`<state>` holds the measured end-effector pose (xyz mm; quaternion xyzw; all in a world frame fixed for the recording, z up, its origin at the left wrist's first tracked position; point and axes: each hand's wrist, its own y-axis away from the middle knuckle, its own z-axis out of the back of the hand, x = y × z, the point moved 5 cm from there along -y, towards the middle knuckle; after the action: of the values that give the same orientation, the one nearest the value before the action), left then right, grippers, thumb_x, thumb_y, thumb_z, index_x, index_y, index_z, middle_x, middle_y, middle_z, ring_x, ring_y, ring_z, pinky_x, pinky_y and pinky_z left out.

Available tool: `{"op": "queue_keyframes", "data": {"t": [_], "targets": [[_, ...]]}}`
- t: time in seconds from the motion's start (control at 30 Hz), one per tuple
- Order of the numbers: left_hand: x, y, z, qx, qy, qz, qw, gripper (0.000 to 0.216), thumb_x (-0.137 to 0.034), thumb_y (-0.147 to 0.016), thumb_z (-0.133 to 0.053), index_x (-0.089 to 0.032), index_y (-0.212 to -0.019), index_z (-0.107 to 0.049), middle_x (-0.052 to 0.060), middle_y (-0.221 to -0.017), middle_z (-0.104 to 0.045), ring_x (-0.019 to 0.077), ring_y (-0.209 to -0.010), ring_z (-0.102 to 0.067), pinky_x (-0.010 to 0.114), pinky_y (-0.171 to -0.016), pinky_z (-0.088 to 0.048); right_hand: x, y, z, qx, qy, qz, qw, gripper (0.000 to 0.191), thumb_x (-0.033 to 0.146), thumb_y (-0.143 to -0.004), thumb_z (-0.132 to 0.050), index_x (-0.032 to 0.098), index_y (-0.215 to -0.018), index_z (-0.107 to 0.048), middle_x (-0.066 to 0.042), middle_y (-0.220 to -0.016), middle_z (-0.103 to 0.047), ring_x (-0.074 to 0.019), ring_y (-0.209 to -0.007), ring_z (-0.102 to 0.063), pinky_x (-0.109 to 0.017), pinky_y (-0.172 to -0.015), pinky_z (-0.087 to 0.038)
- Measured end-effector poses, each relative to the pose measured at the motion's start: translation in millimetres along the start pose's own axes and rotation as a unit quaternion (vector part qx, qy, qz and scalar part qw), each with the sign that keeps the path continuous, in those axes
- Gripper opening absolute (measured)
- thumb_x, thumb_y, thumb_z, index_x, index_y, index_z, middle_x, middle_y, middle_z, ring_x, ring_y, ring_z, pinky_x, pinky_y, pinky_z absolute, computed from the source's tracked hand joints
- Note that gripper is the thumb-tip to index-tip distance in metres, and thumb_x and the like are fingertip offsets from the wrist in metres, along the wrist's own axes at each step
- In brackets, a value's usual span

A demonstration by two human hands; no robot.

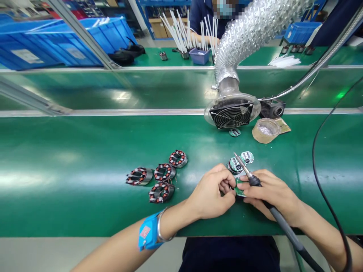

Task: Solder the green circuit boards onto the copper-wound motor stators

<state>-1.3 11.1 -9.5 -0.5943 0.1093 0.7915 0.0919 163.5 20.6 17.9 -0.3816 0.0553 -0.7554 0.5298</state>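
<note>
My left hand [212, 193] is closed, its thumb and fingers pinched at the left edge of a small round green circuit board [239, 188]. The soldering iron [244, 166] lies across my right hand [278, 196], its tip pointing up and left, away from that board. Fingers of the same hand touch the board's right side. Just beyond, a round board [235, 164] sits on top of a metal ring part, and another round board [247, 157] lies beside it. My fingers partly cover the held board. A blue wrist strap [149, 231] is on my left forearm.
Several wound motor stators [160, 192] stand to the left. A fume extractor [232, 113] hangs low ahead, with a loose round board [235, 132] beneath it and a tub [266, 130] beside it. A black cable [317, 166] loops at right. Across the bench, a person [204, 19] works.
</note>
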Motion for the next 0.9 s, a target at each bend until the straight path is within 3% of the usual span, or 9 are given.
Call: {"op": "queue_keyframes", "data": {"t": [0.13,0.23,0.33,0.47,0.57,0.67,0.9], "targets": [[10,0,-7,0.01,0.014,0.024,1.0,0.031,-0.018,-0.072,-0.065,-0.019,-0.099,-0.049,-0.002,-0.081,-0.053,0.0092,-0.061,-0.056,0.022,-0.056,-0.049,-1,-8,2,-0.072,0.017,0.007,0.997,0.038,0.0,-0.085,-0.059,0.02,-0.117,-0.057,-0.006,-0.102,-0.072,-0.0167,-0.086,-0.068,-0.032,-0.077,-0.057],[10,0,-12,0.013,-0.015,0.005,1.0,0.028,-0.024,-0.079,-0.063,-0.02,-0.104,-0.05,-0.003,-0.075,-0.053,0.0102,-0.062,-0.054,0.022,-0.059,-0.048,3,-18,4,-0.107,0.036,-0.001,0.994,0.034,0.001,-0.084,-0.06,0.019,-0.113,-0.06,-0.006,-0.095,-0.073,-0.0177,-0.084,-0.07,-0.03,-0.077,-0.058],[9,-1,-15,0.01,-0.005,-0.008,1.0,0.025,-0.02,-0.081,-0.058,-0.019,-0.106,-0.052,-0.004,-0.073,-0.053,0.0095,-0.061,-0.051,0.021,-0.057,-0.045,5,-28,2,-0.114,0.052,-0.032,0.992,0.03,0.002,-0.085,-0.059,0.02,-0.109,-0.062,-0.004,-0.093,-0.073,-0.0186,-0.085,-0.071,-0.03,-0.078,-0.058],[10,-4,-19,0.016,0.036,-0.003,0.999,0.02,-0.016,-0.08,-0.056,-0.016,-0.1,-0.059,-0.004,-0.07,-0.049,0.0075,-0.056,-0.046,0.018,-0.052,-0.042,1,-33,5,-0.129,0.035,-0.112,0.985,0.02,0.007,-0.085,-0.062,0.023,-0.097,-0.063,-0.001,-0.092,-0.073,-0.0163,-0.081,-0.07,-0.026,-0.076,-0.056],[8,-7,-16,-0.007,0.018,-0.017,1.0,0.012,-0.014,-0.078,-0.057,-0.014,-0.086,-0.065,0.0,-0.08,-0.05,0.0089,-0.065,-0.051,0.018,-0.055,-0.045,-8,-27,8,-0.146,0.009,-0.201,0.969,0.012,0.013,-0.085,-0.065,0.024,-0.089,-0.063,0.001,-0.086,-0.072,-0.0137,-0.07,-0.069,-0.023,-0.065,-0.055],[3,-9,-12,-0.032,0.006,-0.02,0.999,0.015,-0.016,-0.078,-0.058,-0.015,-0.088,-0.07,0.003,-0.09,-0.049,0.0101,-0.072,-0.054,0.018,-0.058,-0.049,-14,-17,9,-0.147,0.014,-0.241,0.959,0.009,0.016,-0.085,-0.064,0.024,-0.089,-0.063,0.0,-0.087,-0.072,-0.0131,-0.066,-0.068,-0.023,-0.062,-0.054],[11,-9,-16,-0.036,0.119,0.063,0.99,0.01,-0.011,-0.07,-0.064,-0.012,-0.078,-0.069,0.002,-0.085,-0.057,0.0072,-0.062,-0.058,0.018,-0.058,-0.051,-5,-3,6,-0.111,0.061,-0.158,0.979,0.019,0.009,-0.088,-0.058,0.023,-0.101,-0.063,-0.005,-0.101,-0.072,-0.0162,-0.081,-0.069,-0.028,-0.072,-0.055]]}}
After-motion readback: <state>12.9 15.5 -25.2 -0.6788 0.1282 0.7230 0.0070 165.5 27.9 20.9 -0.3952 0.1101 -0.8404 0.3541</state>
